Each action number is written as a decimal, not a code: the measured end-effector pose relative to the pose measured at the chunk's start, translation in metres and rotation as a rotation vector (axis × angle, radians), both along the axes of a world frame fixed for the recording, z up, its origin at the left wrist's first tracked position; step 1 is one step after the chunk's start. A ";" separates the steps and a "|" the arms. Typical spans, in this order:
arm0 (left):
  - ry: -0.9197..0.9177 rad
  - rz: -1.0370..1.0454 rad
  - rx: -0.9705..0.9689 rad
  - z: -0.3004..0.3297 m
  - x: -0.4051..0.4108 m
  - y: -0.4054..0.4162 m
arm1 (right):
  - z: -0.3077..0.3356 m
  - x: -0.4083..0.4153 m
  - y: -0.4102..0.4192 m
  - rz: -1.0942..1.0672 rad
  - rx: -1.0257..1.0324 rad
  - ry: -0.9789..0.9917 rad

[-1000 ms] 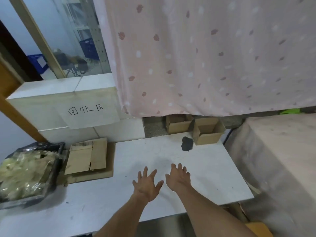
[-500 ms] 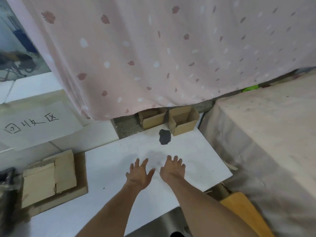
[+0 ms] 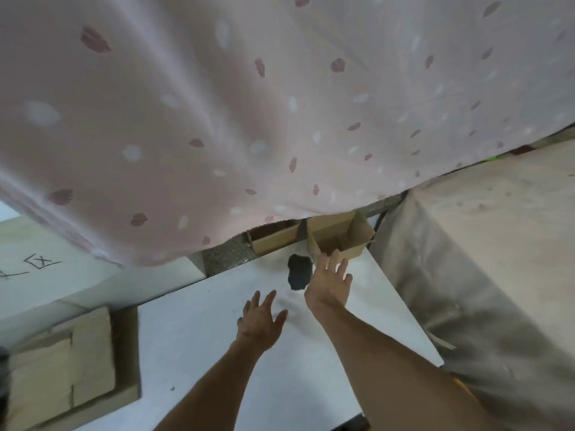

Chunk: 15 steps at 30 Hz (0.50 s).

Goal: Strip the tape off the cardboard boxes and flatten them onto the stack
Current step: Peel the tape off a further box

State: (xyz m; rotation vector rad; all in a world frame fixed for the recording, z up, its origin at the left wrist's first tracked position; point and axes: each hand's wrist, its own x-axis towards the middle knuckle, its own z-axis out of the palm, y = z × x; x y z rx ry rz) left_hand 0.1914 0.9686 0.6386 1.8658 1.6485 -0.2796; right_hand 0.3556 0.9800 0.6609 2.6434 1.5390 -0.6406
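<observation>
Both bare forearms reach forward, palms turned down. The right hand (image 3: pixel 328 283) is stretched farther ahead, fingers straight and spread, holding nothing. The left hand (image 3: pixel 259 321) is lower and nearer the body, fingers spread and relaxed with the thumb out to the right, likewise holding nothing; the two hands are apart.

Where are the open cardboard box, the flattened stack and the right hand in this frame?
open cardboard box (image 3: pixel 354 236): head view, on its right inner wall.
flattened stack (image 3: pixel 59 368): head view, on the top sheet's face.
right hand (image 3: pixel 326 281): head view, on the back of the hand.
</observation>
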 end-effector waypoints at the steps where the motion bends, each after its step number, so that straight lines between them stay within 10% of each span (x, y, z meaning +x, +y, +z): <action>1: 0.001 0.011 0.002 0.000 0.000 0.007 | -0.001 0.005 0.009 0.008 0.015 -0.011; 15: -0.002 0.037 -0.014 -0.003 0.024 0.015 | -0.018 0.035 0.012 0.160 -0.029 -0.299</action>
